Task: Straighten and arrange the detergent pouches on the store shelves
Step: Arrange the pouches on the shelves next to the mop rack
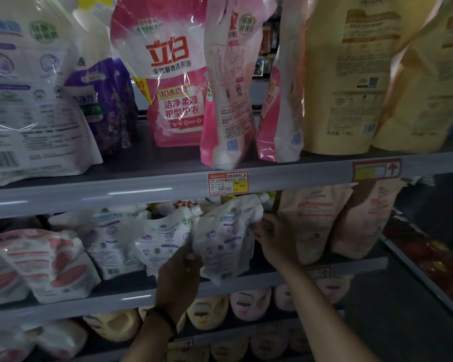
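Red-bordered price tag [228, 182], yellow-and-red label [376, 169] farther right

Pouch [225, 239] on mid shelf [131, 296], L grip [178, 267] at its lower left edge, R grip [275, 239] at its right edge; other pouches [165, 239] both sides, more on upper shelf [89, 194] & below

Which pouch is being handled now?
Find the red price tag on the upper shelf rail and look just beneath. The white pouch with purple print is there. Unlike the similar pouches to its left, it is tilted, held between the left hand and right hand.
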`<state>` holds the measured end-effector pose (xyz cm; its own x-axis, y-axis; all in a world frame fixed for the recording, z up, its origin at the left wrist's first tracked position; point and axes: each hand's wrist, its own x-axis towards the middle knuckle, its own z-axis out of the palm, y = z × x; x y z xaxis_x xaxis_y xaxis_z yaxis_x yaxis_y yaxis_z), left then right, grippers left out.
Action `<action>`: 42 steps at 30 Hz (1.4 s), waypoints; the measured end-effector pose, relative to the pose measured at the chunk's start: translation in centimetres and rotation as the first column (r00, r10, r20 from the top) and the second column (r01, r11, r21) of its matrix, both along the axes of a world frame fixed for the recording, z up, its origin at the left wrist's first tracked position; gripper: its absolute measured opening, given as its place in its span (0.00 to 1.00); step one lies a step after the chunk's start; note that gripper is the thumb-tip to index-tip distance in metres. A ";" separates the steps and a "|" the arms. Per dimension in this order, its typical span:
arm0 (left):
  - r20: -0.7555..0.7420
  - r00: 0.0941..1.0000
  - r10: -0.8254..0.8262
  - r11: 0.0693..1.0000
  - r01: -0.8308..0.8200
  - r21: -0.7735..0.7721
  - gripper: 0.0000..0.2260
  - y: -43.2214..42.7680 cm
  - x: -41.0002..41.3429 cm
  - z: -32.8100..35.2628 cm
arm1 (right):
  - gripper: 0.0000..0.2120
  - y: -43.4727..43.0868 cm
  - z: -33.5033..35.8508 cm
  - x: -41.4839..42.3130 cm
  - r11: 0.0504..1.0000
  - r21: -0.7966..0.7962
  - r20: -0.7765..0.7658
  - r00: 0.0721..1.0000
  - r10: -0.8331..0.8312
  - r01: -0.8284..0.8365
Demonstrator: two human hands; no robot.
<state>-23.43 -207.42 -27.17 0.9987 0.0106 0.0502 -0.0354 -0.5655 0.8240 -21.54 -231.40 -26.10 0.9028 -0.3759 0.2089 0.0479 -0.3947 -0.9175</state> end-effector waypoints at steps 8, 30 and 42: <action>-0.065 0.990 0.125 0.990 -0.129 -0.059 0.09 -0.6 -0.6 0.3 | 0.06 -0.3 1.2 -1.0 0.985 0.167 -0.056 0.997 0.046 -0.036; -0.013 0.950 -0.313 0.940 0.308 -0.147 0.10 -6.8 -5.5 10.0 | 0.07 -4.5 7.7 -8.0 0.991 0.128 -0.052 0.999 -0.015 0.022; 0.162 0.861 -0.482 0.828 0.508 -0.238 0.05 -8.1 -5.3 15.8 | 0.06 -6.0 16.7 -12.8 0.976 0.006 0.122 0.968 -0.218 0.219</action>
<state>-28.75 -215.56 -11.39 0.8644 -0.4581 0.2070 -0.3335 -0.2144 0.9181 -34.37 -237.39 -9.37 0.7668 -0.5589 0.3157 0.0708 -0.4152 -0.9070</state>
